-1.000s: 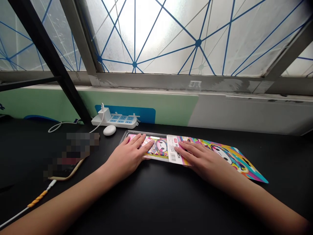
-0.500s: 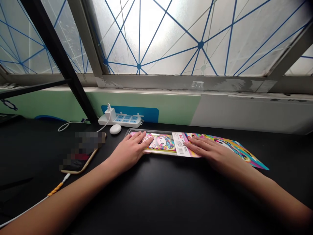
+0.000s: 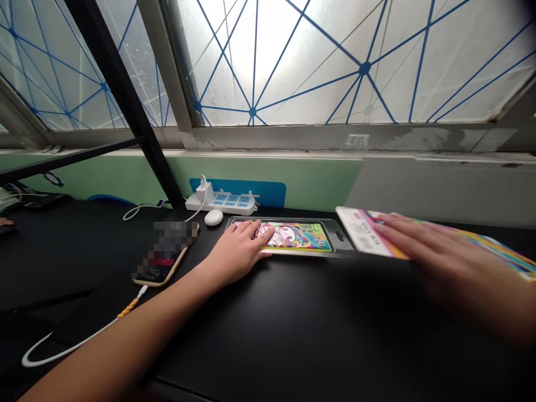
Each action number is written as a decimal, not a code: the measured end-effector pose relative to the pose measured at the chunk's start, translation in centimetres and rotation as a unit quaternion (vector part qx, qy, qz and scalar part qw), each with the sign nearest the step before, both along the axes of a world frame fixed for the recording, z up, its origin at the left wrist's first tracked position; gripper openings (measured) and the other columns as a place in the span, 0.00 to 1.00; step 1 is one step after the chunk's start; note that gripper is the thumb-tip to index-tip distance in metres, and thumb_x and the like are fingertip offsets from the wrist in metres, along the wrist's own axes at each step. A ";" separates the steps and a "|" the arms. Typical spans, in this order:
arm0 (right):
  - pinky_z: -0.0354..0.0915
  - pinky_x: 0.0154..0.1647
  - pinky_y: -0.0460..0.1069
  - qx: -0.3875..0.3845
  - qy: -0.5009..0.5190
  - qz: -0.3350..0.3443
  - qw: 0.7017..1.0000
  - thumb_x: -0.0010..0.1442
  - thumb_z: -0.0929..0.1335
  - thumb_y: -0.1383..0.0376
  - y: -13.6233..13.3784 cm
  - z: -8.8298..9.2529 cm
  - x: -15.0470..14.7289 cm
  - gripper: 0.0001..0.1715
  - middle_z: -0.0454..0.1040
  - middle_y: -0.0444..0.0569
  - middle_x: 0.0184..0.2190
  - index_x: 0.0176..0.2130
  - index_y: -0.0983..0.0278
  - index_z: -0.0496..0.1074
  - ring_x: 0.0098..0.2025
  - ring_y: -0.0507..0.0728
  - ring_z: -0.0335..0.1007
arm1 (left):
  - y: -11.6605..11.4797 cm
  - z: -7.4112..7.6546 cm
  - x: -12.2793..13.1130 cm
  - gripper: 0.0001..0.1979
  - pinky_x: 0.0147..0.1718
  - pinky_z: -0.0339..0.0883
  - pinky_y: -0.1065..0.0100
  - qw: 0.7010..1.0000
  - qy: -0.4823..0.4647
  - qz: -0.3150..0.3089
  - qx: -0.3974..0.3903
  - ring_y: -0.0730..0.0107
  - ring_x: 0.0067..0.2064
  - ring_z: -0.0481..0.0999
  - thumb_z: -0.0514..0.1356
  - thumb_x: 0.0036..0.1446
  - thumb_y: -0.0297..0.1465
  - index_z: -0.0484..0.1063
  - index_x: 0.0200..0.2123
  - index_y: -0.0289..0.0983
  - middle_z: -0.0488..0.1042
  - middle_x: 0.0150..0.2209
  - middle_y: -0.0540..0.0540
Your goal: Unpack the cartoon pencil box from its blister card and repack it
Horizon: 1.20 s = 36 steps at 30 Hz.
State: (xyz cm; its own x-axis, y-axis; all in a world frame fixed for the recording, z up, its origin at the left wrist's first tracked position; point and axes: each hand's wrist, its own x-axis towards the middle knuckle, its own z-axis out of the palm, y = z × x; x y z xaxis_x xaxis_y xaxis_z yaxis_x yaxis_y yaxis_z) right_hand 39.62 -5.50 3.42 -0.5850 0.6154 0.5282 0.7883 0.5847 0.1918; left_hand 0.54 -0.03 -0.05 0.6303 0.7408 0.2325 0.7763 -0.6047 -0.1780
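Note:
A clear plastic pencil box (image 3: pixel 301 237) with a bright cartoon print lies on the black table near the wall. My left hand (image 3: pixel 238 251) rests flat on its left end, fingers stretched out. My right hand (image 3: pixel 435 251) is blurred by motion and lies flat on a colourful cardboard sleeve (image 3: pixel 377 234) with a white barcode end. The sleeve is off the box and lies apart from it, to the right.
A phone (image 3: pixel 163 262) on a white cable lies left of my left hand. A white power strip (image 3: pixel 226 202) with a charger and a small white oval case (image 3: pixel 214 217) sit by the wall. A black post (image 3: pixel 121 95) slants up at the left.
My right hand has slid the colourful sleeve to the right, off the clear box. My left hand stayed on the box. The view has turned a little to the left.

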 end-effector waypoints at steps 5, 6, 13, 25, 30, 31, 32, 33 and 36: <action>0.73 0.56 0.66 0.037 -0.085 0.082 0.992 0.59 0.60 0.76 -6.1 -2.7 -11.1 0.43 0.70 0.60 0.65 0.73 0.69 0.56 0.64 0.71 0.70 | 0.0 -0.3 0.4 0.31 0.63 0.62 0.48 0.999 -0.040 -0.014 -0.017 0.44 0.68 0.67 0.52 0.73 0.46 0.61 0.70 0.35 0.65 0.68 0.29; 0.74 0.54 0.64 0.037 -0.107 0.112 0.987 0.60 0.60 0.74 -7.2 -3.5 -12.8 0.39 0.72 0.60 0.64 0.69 0.71 0.63 0.63 0.70 0.72 | 0.0 -0.1 0.3 0.32 0.63 0.62 0.49 0.998 -0.055 -0.023 -0.027 0.45 0.68 0.67 0.52 0.72 0.47 0.60 0.70 0.34 0.66 0.68 0.30; 0.75 0.54 0.63 -0.111 -0.092 0.166 0.975 0.75 0.57 0.52 -6.6 -5.5 -18.5 0.33 0.72 0.60 0.64 0.65 0.70 0.69 0.62 0.69 0.73 | 0.4 0.7 -0.7 0.26 0.62 0.64 0.49 0.989 -0.118 -0.066 -0.055 0.45 0.66 0.70 0.58 0.70 0.45 0.70 0.64 0.37 0.71 0.65 0.34; 0.54 0.71 0.67 -0.314 0.041 0.117 0.941 0.74 0.61 0.55 -0.8 -5.0 -19.4 0.26 0.71 0.55 0.65 0.65 0.62 0.68 0.70 0.67 0.60 | 1.0 0.0 0.8 0.21 0.58 0.67 0.50 0.994 -0.046 -0.097 -0.013 0.42 0.64 0.73 0.55 0.72 0.37 0.70 0.64 0.36 0.72 0.64 0.32; 0.64 0.65 0.61 -0.263 0.073 0.155 0.949 0.72 0.64 0.60 -0.7 -5.5 -19.1 0.18 0.77 0.56 0.55 0.56 0.64 0.75 0.61 0.65 0.69 | 0.7 0.1 0.7 0.25 0.61 0.65 0.48 0.994 -0.067 -0.086 -0.030 0.43 0.67 0.68 0.55 0.72 0.43 0.68 0.66 0.39 0.68 0.67 0.35; 0.67 0.62 0.59 -0.245 0.081 0.165 0.952 0.72 0.65 0.61 -0.8 -5.6 -19.1 0.17 0.77 0.56 0.53 0.54 0.64 0.76 0.58 0.64 0.70 | 0.7 0.2 0.6 0.25 0.61 0.64 0.47 0.993 -0.074 -0.085 -0.041 0.43 0.68 0.67 0.54 0.72 0.44 0.68 0.66 0.39 0.67 0.68 0.36; 0.68 0.60 0.58 -0.222 0.087 0.176 0.955 0.71 0.65 0.63 -1.0 -5.6 -19.1 0.15 0.78 0.56 0.51 0.51 0.65 0.77 0.56 0.63 0.71 | 0.7 0.2 0.5 0.25 0.62 0.63 0.46 0.992 -0.083 -0.083 -0.054 0.44 0.69 0.66 0.53 0.73 0.44 0.68 0.66 0.39 0.67 0.68 0.36; 0.69 0.58 0.57 -0.193 0.089 0.186 0.959 0.71 0.64 0.65 -1.1 -5.6 -19.0 0.13 0.78 0.56 0.50 0.48 0.65 0.77 0.55 0.63 0.72 | 0.7 0.2 0.4 0.25 0.62 0.63 0.45 0.990 -0.097 -0.081 -0.067 0.45 0.69 0.66 0.51 0.74 0.43 0.68 0.66 0.39 0.68 0.68 0.37; 0.69 0.54 0.57 -0.087 0.084 0.188 0.975 0.70 0.64 0.69 -1.0 -4.9 -18.3 0.12 0.78 0.58 0.50 0.40 0.65 0.78 0.52 0.63 0.73 | 1.0 -0.1 -0.2 0.23 0.64 0.62 0.45 0.980 -0.163 -0.075 -0.091 0.49 0.70 0.65 0.48 0.75 0.38 0.68 0.66 0.37 0.70 0.67 0.40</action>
State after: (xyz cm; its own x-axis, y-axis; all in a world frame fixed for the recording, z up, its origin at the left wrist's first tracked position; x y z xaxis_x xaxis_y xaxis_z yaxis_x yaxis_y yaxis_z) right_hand 21.35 -6.47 -1.48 -0.7001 0.4640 0.5428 0.5245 0.8499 -0.0500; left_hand 0.35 0.98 -0.10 0.6494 0.6938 0.3113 0.6743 -0.7146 0.1862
